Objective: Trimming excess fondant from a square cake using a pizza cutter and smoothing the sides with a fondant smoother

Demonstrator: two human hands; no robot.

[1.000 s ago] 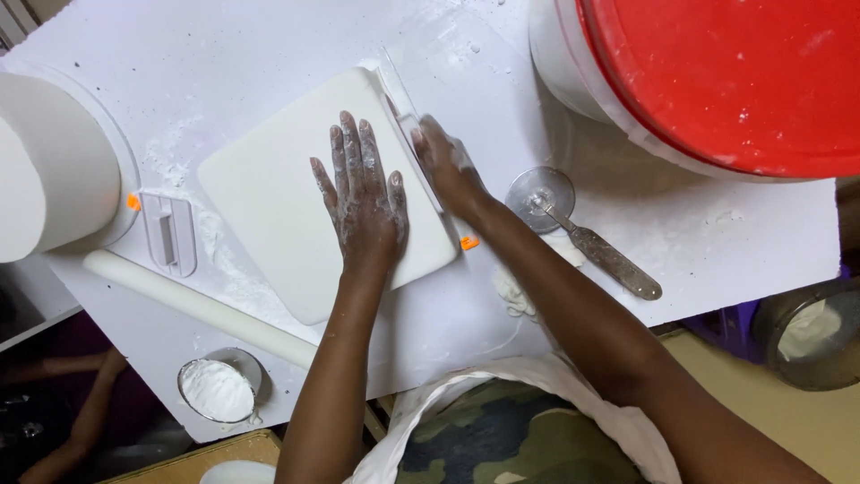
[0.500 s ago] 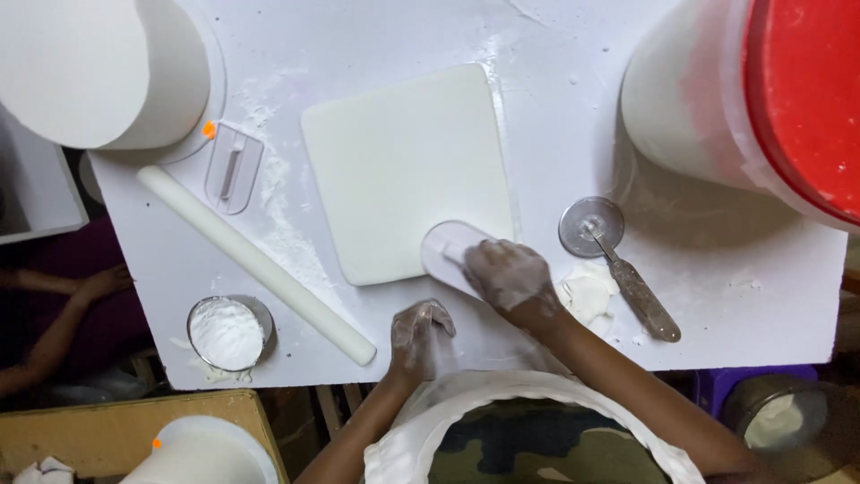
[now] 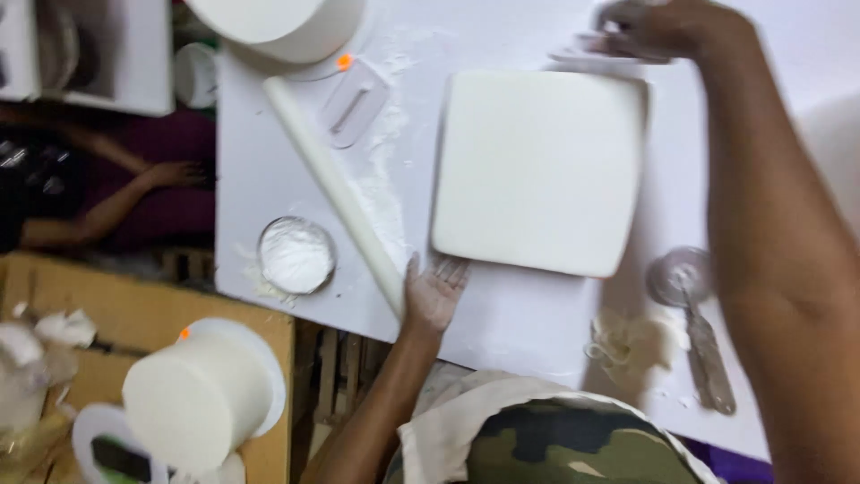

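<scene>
A square slab of rolled white fondant lies on the white work board. My left hand rests palm up and open at the slab's near left corner, beside the end of a long white rolling pin. My right hand reaches over the slab's far edge. It is blurred and seems to grip a clear flat smoother.
A second clear smoother and a round tin of white powder sit left of the rolling pin. A wheel cutter and fondant scraps lie at right. White round cakes stand at top and bottom left. Another person's hand is at left.
My right hand moved from the slab's near edge to its far edge with the smoother. My left hand came up from the table edge to the slab's near left corner. The view shifted.
</scene>
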